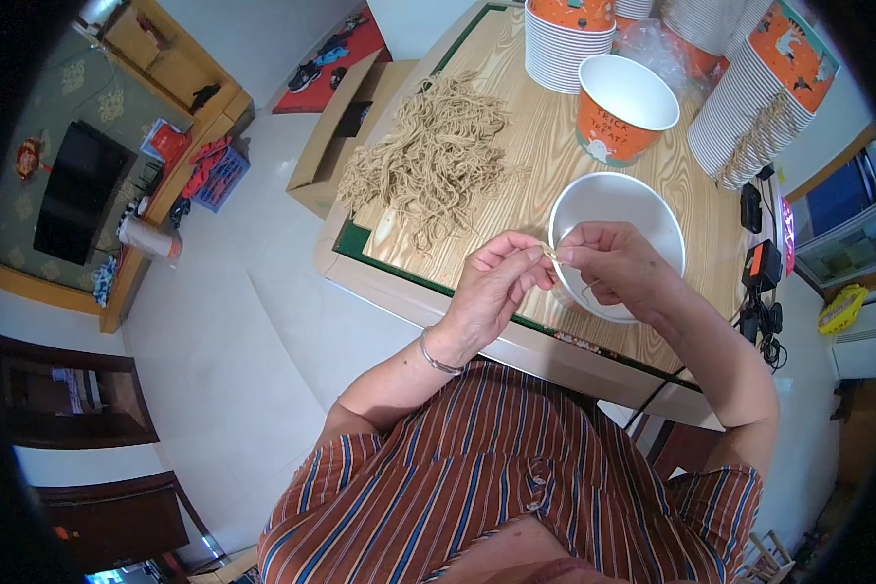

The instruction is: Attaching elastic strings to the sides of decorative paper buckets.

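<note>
Both my hands meet over the near left rim of a large white paper bucket (633,200). Thumb and fingers of my left hand (492,290) pinch a short piece of tan twine (549,254). My right hand (621,265) grips the same twine from the other side, above the bucket's opening. A thin end seems to hang below the right fingers. Part of the bucket is hidden by my right hand and wrist. Beyond my left hand lies a loose, tangled heap of tan twine (433,146) on the wood-grain table (526,146).
An orange-and-white paper bucket (618,131) stands behind the white one. Stacked paper buckets (764,92) lean at the right, with another stack (567,54) at the back. Black adapters and cables (761,268) line the right edge. A cardboard box (336,146) sits left of the table.
</note>
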The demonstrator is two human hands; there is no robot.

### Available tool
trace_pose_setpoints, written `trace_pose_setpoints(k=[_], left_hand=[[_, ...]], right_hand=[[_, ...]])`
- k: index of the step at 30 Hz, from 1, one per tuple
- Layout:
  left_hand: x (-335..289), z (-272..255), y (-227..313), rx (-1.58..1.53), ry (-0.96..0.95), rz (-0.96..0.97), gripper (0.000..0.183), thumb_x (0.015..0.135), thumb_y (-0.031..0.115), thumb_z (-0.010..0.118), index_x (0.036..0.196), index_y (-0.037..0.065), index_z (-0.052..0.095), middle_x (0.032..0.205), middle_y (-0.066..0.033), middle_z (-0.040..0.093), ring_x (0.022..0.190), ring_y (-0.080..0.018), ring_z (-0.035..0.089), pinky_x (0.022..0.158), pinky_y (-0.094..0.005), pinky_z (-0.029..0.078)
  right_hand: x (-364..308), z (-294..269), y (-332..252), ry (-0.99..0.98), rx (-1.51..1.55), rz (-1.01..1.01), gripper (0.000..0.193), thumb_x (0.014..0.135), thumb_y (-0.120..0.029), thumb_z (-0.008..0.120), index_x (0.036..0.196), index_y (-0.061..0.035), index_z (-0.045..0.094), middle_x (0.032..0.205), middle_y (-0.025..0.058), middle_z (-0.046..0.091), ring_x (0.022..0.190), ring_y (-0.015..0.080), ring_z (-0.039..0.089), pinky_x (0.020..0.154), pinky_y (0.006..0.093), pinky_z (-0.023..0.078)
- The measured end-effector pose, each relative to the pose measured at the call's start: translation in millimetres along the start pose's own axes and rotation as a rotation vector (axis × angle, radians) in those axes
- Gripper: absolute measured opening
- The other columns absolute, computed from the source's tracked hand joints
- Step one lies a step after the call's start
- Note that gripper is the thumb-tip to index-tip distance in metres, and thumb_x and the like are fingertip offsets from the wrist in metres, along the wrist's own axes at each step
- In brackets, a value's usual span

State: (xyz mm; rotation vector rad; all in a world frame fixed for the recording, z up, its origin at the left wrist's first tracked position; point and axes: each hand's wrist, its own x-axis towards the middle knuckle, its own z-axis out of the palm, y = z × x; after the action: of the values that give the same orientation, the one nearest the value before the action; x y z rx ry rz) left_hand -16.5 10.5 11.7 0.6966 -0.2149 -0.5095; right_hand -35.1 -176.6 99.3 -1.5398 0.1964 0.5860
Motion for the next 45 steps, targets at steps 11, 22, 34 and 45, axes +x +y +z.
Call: trace_pose_setpoints(k=[11,22,34,45], left_hand=[[-1,4,3,-0.070,-0.082,-0.045,0.018,0.096,0.004,0.052,0.113,0.000,0.056,0.096,-0.0090,0.065,0.084,-0.0163,0.065,0.082,-0.0293,0.053],[-3,11,0,0.305,-0.050,0.099,0.018,0.093,0.000,0.061,0.110,0.001,0.055,0.097,-0.0060,0.065,0.086,-0.0118,0.064,0.080,-0.0240,0.053],[0,7,4,0.270,0.015,0.024,0.005,0.095,0.003,0.058,0.099,0.001,0.061,0.084,-0.0032,0.067,0.076,-0.0096,0.064,0.074,-0.0217,0.051],[-1,6,4,0.086,0.017,-0.034,0.007,0.095,0.005,0.060,0.101,0.002,0.062,0.084,-0.0026,0.066,0.075,-0.0079,0.062,0.068,-0.0183,0.047]], right_hand=[[-1,-2,-1,0.010,0.003,0.004,0.014,0.092,-0.021,0.064,0.092,-0.0070,0.065,0.062,-0.0065,0.046,0.047,0.0019,0.034,0.042,0.0201,0.024],[-1,1,-3,0.012,-0.018,0.008,0.011,0.094,-0.019,0.062,0.093,-0.0079,0.063,0.058,-0.0090,0.036,0.045,0.0009,0.026,0.041,0.0207,0.018],[-4,4,-5,0.038,-0.062,0.018,0.012,0.093,-0.019,0.063,0.092,-0.0073,0.063,0.059,-0.0090,0.038,0.046,0.0008,0.027,0.042,0.0203,0.019],[-4,1,3,-0.026,-0.013,-0.117,0.012,0.092,-0.018,0.065,0.099,-0.0090,0.061,0.061,-0.0090,0.041,0.047,0.0003,0.028,0.042,0.0199,0.020]])
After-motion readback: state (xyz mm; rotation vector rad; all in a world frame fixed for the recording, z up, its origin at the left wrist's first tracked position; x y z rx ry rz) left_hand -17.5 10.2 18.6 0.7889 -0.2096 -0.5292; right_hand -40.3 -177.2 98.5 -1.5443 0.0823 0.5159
